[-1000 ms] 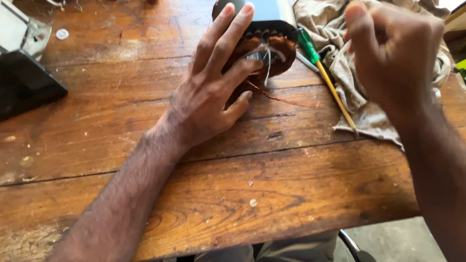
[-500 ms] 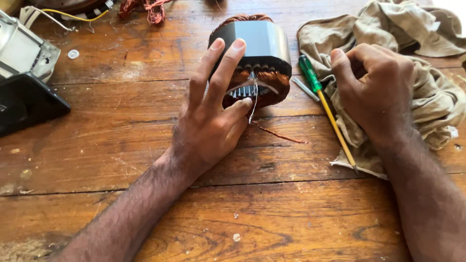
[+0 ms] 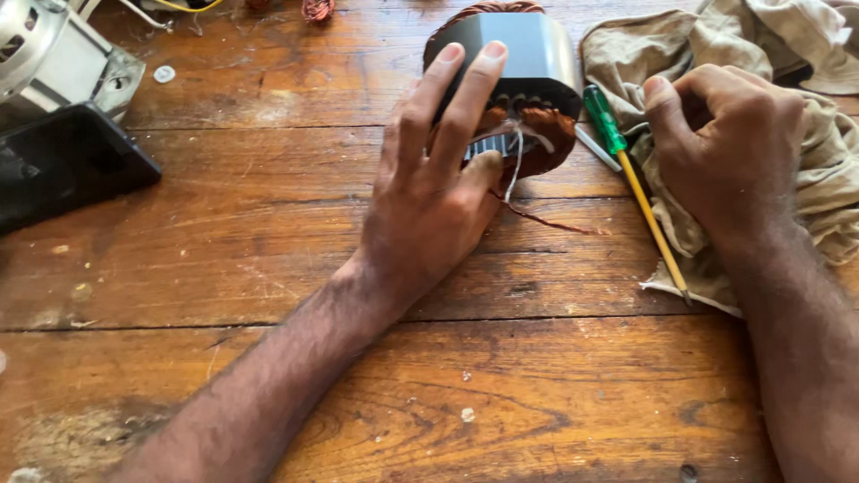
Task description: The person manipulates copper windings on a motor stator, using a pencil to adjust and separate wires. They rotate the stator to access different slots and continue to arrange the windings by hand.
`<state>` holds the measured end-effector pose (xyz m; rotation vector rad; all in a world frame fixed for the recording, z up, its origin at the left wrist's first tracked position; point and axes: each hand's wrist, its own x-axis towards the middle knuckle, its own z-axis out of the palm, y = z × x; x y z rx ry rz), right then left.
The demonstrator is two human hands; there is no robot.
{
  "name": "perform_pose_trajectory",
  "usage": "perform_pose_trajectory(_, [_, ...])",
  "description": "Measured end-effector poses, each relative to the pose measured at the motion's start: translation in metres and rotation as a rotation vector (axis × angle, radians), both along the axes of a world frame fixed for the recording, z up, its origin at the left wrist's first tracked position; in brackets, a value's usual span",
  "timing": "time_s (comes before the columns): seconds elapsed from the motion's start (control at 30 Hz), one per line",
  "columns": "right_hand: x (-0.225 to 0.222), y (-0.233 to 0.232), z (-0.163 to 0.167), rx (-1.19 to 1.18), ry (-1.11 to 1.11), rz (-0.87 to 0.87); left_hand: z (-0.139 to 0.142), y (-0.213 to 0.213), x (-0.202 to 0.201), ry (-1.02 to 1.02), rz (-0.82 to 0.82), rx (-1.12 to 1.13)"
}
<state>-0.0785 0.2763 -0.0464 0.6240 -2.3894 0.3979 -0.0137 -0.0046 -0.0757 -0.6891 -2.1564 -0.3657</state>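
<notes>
A dark cylindrical motor stator with copper windings lies on the wooden table. My left hand rests on its near end, fingers stretched over the casing and thumb at the winding opening. A loose copper wire trails from it onto the table. My right hand is curled into a fist on a beige cloth, gripping a fold of it. A screwdriver with a green and yellow handle lies between the stator and my right hand, partly on the cloth.
A black flat object and a grey metal motor housing sit at the far left. Wire scraps and a small copper coil lie along the far edge. The table's near edge is out of view.
The view has shifted closer and lower. My right hand has come down from the air onto the cloth and closed on it. My left hand stays on the stator.
</notes>
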Motion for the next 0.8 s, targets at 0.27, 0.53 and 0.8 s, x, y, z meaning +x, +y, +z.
perform_pose_trajectory(0.27, [-0.002, 0.004, -0.004, 0.041, 0.034, 0.027, -0.007, -0.003, -0.001, 0.028, -0.024, 0.026])
perform_pose_trajectory(0.53, [0.001, 0.006, -0.005, -0.082, 0.020, 0.078, 0.003, -0.005, 0.007, -0.067, -0.042, 0.023])
perform_pose_trajectory(0.8, [0.003, 0.005, -0.001, -0.100, -0.015, 0.107, 0.003, -0.001, 0.008, -0.052, -0.014, 0.009])
